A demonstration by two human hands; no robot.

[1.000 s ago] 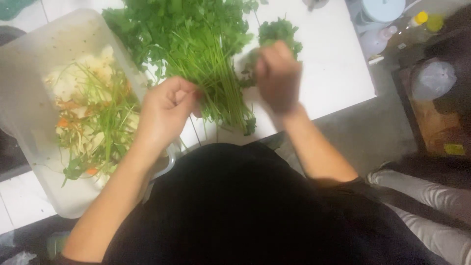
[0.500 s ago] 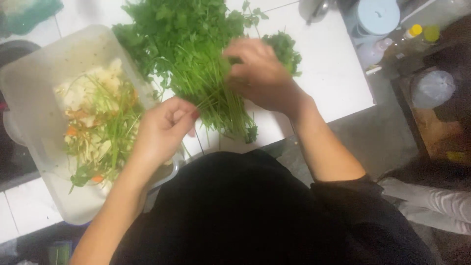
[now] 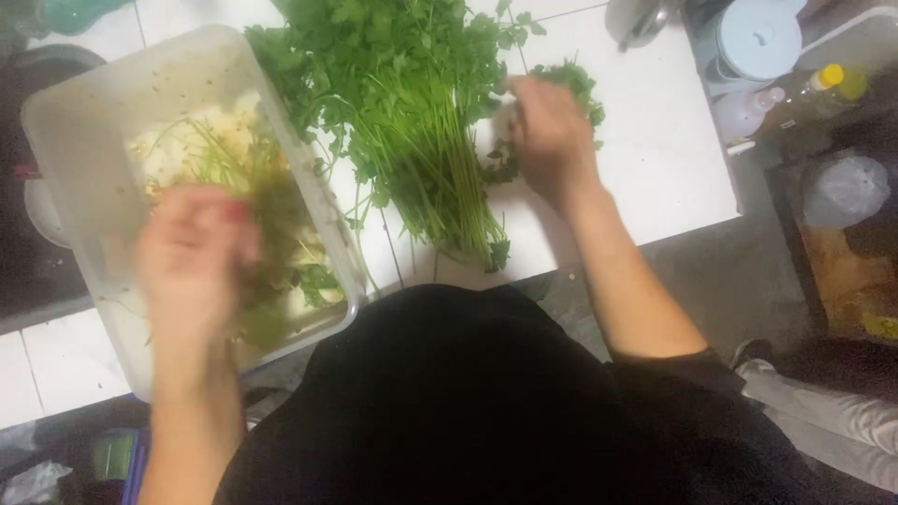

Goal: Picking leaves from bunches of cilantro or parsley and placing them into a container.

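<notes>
A big bunch of green leafy herbs (image 3: 402, 103) lies on the white tiled counter (image 3: 664, 159), stems toward me. My right hand (image 3: 552, 136) rests to its right, fingers curled on leaves at a small heap of picked leaves (image 3: 578, 82). My left hand (image 3: 192, 252) is blurred with motion above a clear plastic tub (image 3: 56, 122) on the left. The tub holds trimmed stems and pale vegetable scraps (image 3: 234, 168). What my left hand holds is hidden by the blur.
A white lidded container (image 3: 758, 37), a yellow-capped bottle (image 3: 823, 79) and a small clear bottle (image 3: 748, 112) stand at the counter's right end. A metal utensil (image 3: 641, 19) lies at the back. A plastic bag (image 3: 842, 187) sits lower right, beyond the counter's edge.
My left hand has swung left from the herb stems to over the tub. My right hand has moved from the bunch back to the small heap of leaves.
</notes>
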